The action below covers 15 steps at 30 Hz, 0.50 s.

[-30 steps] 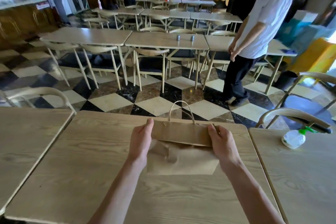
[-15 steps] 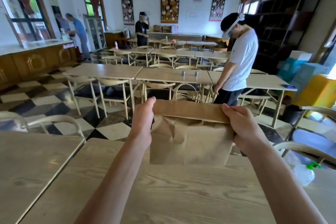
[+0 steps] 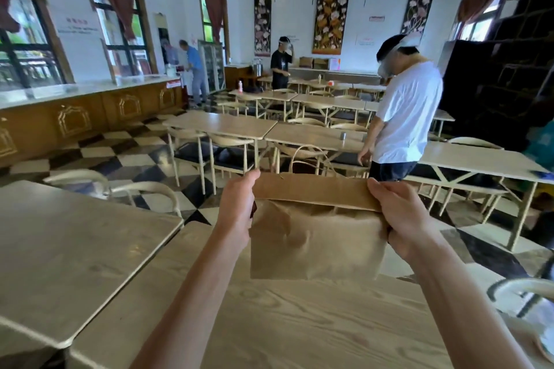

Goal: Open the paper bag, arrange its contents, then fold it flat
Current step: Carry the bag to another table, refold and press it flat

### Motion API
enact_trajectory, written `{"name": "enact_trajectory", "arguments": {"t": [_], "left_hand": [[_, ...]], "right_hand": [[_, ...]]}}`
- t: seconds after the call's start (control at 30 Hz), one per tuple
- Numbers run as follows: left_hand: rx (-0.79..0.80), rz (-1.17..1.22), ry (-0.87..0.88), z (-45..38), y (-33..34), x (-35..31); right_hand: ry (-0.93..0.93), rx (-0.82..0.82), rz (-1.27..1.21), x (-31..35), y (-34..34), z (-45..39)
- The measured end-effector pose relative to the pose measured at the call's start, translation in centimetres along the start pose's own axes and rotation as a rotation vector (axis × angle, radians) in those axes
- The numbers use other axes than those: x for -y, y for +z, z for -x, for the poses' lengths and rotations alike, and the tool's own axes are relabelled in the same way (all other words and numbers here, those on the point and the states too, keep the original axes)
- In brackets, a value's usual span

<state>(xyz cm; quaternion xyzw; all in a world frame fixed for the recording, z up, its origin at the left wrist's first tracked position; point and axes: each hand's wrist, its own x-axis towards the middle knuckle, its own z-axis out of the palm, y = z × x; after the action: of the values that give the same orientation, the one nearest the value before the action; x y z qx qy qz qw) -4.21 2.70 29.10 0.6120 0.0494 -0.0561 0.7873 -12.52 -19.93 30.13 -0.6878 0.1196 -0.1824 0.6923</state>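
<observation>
A brown paper bag [image 3: 314, 243] hangs upright in the air above the wooden table [image 3: 284, 323]. Its top edge is folded over into a flat band, and a twisted paper handle [image 3: 305, 156] sticks up behind it. My left hand [image 3: 236, 207] grips the bag's upper left corner and my right hand [image 3: 401, 216] grips its upper right corner, both pinching the folded band. The bag's front is creased and its mouth is closed, so whatever is inside is hidden.
A second table [image 3: 69, 249] stands to my left and a chair back [image 3: 521, 287] at my right. A person in a white shirt [image 3: 404, 111] stands beyond the bag among rows of tables and chairs. Two more people are far back.
The bag lay flat on the table a second ago; both hands have lifted it off the surface and now hold it upright in the air. My head has tilted up.
</observation>
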Motion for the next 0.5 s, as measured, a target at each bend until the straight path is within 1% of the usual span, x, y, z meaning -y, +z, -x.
{"name": "enact_trajectory", "arguments": {"t": [0.07,0.13,0.27,0.5], "left_hand": [[-0.006,-0.014,0.04,0.8,-1.7,0.1],[-0.045,-0.01,0.071,1.5,-3.4,0.3],[-0.234,-0.028,0.113,3.0,-6.4,0.4],[-0.477,-0.031,0.189,7.5,-11.9,0.5]], "right_hand": [[0.013,0.054,0.004,-0.2,1.0,0.1],[0.026,0.092,0.018,-0.2,2.2,0.3],[0.027,0.197,0.044,-0.7,4.9,0.6],[0.066,0.35,0.046,-1.6,10.8,2.4]]}}
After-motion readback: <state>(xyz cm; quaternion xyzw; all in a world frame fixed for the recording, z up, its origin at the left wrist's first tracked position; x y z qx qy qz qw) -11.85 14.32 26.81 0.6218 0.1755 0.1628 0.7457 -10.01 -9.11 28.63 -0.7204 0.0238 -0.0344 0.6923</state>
